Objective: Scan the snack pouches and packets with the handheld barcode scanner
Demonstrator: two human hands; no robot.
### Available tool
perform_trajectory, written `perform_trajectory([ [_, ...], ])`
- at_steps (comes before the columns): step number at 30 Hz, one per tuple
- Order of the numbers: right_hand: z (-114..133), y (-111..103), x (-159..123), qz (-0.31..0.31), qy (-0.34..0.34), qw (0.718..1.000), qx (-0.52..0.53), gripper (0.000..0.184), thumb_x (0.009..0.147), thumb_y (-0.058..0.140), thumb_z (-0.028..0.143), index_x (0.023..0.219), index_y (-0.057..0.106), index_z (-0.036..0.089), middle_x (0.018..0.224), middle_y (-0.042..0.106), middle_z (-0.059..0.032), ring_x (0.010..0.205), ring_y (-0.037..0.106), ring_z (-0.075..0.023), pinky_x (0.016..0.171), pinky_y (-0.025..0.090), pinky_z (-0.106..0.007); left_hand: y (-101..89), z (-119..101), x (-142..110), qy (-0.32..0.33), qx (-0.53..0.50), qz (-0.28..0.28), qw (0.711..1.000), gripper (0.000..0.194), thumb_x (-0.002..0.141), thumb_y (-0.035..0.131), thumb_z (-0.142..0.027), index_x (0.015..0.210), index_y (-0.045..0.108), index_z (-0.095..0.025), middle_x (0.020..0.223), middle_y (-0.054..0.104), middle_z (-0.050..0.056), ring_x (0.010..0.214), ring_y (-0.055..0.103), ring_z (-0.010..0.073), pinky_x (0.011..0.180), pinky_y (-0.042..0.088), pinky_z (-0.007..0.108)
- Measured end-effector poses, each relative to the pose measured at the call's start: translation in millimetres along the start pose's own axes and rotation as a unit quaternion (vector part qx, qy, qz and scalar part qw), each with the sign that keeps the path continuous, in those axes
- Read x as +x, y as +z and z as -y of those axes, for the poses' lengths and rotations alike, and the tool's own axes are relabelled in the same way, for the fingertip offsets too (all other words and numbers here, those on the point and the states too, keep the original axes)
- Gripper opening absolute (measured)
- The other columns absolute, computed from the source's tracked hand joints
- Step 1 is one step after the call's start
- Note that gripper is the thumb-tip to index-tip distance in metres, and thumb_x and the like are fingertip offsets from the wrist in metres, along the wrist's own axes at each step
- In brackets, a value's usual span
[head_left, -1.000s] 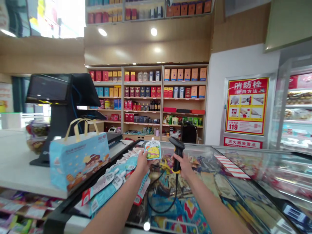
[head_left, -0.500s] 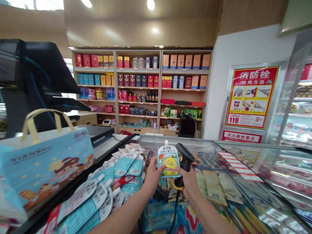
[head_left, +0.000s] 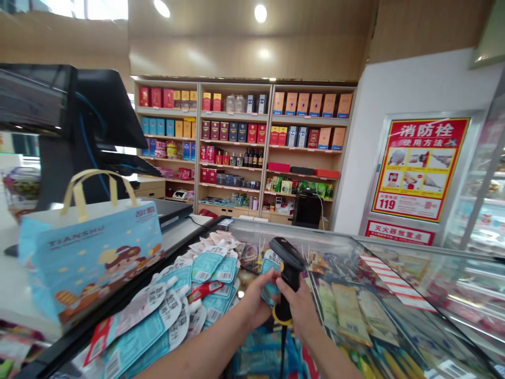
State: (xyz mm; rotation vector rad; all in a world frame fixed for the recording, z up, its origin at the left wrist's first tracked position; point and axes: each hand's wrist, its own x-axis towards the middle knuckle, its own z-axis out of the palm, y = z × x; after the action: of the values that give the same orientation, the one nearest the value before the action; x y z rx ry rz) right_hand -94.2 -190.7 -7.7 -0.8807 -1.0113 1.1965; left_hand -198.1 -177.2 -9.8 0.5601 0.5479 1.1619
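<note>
My right hand (head_left: pixel 296 301) is wrapped round the grip of a black barcode scanner (head_left: pixel 289 260) with a yellow ring at its base and a cable hanging down. My left hand (head_left: pixel 257 297) holds a blue spouted drink pouch (head_left: pixel 271 260) just left of the scanner, whose head covers part of it. Both hands are over the glass counter, close together. To their left lies a spread heap of similar spouted pouches (head_left: pixel 209 263), mostly light blue, with a red packet (head_left: pixel 205 290) among them.
A light-blue paper bag (head_left: pixel 98 263) with cream handles stands at the left, before a black checkout monitor (head_left: pixel 106 110). Beneath the glass counter top (head_left: pixel 335 239) are packaged goods. Boxed goods fill the back shelves (head_left: pixel 236 114); a red sign (head_left: pixel 422 168) hangs on the right wall.
The pouch has turned from its printed lemon-figure front, mostly facing me, to being partly behind the scanner. The scanner has shifted left across it. The whole view has swung slightly left.
</note>
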Motion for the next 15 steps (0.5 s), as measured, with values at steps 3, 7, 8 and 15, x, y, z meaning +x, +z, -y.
perform_trajectory([
  [3,-0.7,-4.4,3.9,0.000,-0.002,0.999,0.041,0.050,0.057,0.081,0.047,0.091,0.059,0.019,0.078,0.070,-0.0041,0.060,0.064,-0.0186,0.051,0.051,-0.028,-6.7,-15.0,7.2,-0.028,-0.054,0.040,0.997,0.023,0.079,0.055,-0.032,0.082,0.062,-0.010,0.066,0.061,0.006,0.057,0.058,0.0145,0.054,0.046,0.026],
  [7,2.9,-11.7,8.3,0.018,-0.007,0.999,0.045,0.046,0.056,0.082,0.050,0.075,0.053,0.018,0.051,0.055,0.0051,0.039,0.048,-0.0098,0.041,0.041,-0.023,-12.1,-45.9,10.9,0.028,-0.079,0.010,0.996,0.035,0.086,0.044,-0.035,0.105,0.058,-0.009,0.090,0.068,0.015,0.086,0.067,0.0276,0.075,0.054,0.046],
  [8,4.5,-12.5,8.1,0.024,-0.001,0.999,0.045,0.047,0.055,0.082,0.050,0.073,0.052,0.018,0.051,0.055,0.0050,0.040,0.048,-0.0096,0.041,0.041,-0.022,-12.7,-53.8,10.7,0.043,-0.075,-0.006,0.996,0.036,0.088,0.043,-0.035,0.110,0.056,-0.009,0.097,0.068,0.015,0.092,0.066,0.0285,0.078,0.053,0.048],
  [15,14.7,-11.3,-1.3,0.079,-0.003,0.996,0.029,0.046,0.053,0.084,0.046,0.072,0.054,0.017,0.055,0.058,0.0031,0.042,0.051,-0.0096,0.044,0.042,-0.022,-19.4,-87.3,8.5,0.232,0.079,-0.154,0.957,0.032,0.084,0.059,-0.020,0.115,0.055,-0.015,0.101,0.070,0.011,0.086,0.069,0.0219,0.070,0.059,0.036],
])
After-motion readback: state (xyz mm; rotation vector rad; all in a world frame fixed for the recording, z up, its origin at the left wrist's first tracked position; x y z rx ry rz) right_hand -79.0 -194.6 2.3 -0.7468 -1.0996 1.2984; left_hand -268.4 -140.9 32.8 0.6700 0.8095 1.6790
